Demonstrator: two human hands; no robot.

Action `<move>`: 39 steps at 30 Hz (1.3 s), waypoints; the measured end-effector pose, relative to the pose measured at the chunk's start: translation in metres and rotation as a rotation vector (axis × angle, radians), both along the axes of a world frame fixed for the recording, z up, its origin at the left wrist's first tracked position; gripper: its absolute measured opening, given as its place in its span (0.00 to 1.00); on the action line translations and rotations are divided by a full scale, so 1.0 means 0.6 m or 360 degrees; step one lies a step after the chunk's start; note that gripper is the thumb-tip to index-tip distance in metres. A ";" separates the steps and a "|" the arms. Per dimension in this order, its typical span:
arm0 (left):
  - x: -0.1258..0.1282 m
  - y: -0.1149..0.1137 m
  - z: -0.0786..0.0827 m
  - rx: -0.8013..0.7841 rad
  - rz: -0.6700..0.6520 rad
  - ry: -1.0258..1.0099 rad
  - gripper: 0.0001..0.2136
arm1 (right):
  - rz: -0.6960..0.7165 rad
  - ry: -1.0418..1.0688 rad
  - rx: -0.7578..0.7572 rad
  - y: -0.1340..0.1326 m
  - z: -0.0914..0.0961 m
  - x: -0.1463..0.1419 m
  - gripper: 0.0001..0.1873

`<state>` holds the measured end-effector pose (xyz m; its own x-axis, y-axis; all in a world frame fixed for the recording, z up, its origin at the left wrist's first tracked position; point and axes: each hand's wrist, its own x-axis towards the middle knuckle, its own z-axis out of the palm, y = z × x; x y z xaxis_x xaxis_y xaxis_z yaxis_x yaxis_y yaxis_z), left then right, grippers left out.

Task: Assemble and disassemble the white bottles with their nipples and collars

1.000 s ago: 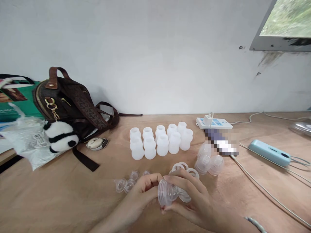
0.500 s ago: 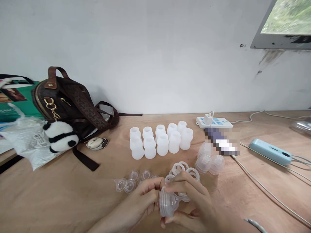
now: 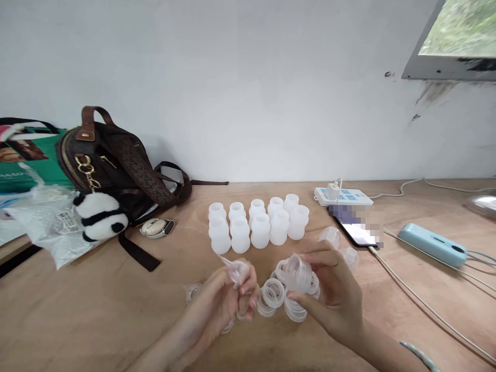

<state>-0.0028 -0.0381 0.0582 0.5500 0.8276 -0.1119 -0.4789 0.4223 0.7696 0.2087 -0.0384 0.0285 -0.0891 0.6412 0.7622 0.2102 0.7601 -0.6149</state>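
From my end I see the left hand [image 3: 228, 299] pinched on a clear, pointed, soft-looking plastic piece [image 3: 237, 272]. The right hand [image 3: 338, 293] grips a clear, ribbed plastic cup [image 3: 298, 274] between thumb and fingers (I can't tell which way it opens), partly hiding a heap of translucent, round plastic rings [image 3: 273, 293]. Beyond stand white, waisted plastic bottles [image 3: 240, 236] in two rows.

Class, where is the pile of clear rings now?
In the head view, the pile of clear rings lies on the table right of centre, between the left hand and right hand, nearer the camera than the white containers.
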 end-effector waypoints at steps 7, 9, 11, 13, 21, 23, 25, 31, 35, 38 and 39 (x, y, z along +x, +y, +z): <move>-0.071 0.036 0.046 0.0488 0.0684 0.0275 0.11 | -0.0314 0.0118 0.0037 0.022 0.011 0.018 0.19; -0.098 0.040 0.050 0.0689 0.0812 0.0501 0.11 | -0.0359 0.0099 0.0037 0.025 0.009 0.021 0.19; -0.126 0.038 0.044 0.0825 0.0805 0.0792 0.11 | -0.0372 0.0066 0.0023 0.026 0.005 0.024 0.19; -0.152 0.029 0.033 0.0883 0.0679 0.1097 0.12 | -0.0374 0.0035 0.0002 0.028 0.003 0.028 0.19; -0.198 -0.022 -0.035 0.0973 0.0042 0.1923 0.12 | -0.0382 -0.0005 -0.0054 0.033 0.001 0.034 0.19; -0.195 -0.020 -0.056 0.1112 0.0207 0.2068 0.11 | -0.0400 -0.0031 -0.0059 0.034 0.000 0.034 0.18; -0.190 -0.015 -0.074 0.1183 0.0364 0.2215 0.10 | -0.0419 -0.0057 -0.0057 0.036 0.000 0.033 0.18; -0.194 -0.005 -0.104 0.1079 0.0562 0.2519 0.11 | -0.0462 -0.0085 -0.0023 0.037 0.003 0.035 0.18; -0.204 -0.001 -0.125 0.1095 0.0766 0.2441 0.15 | -0.0473 -0.0077 -0.0006 0.039 0.006 0.037 0.18; -0.203 0.005 -0.129 0.1167 0.0710 0.2396 0.17 | -0.0455 -0.0074 -0.0008 0.041 0.006 0.035 0.18; -0.200 0.006 -0.127 0.1198 0.0675 0.2397 0.17 | -0.0447 -0.0078 -0.0005 0.042 0.006 0.035 0.18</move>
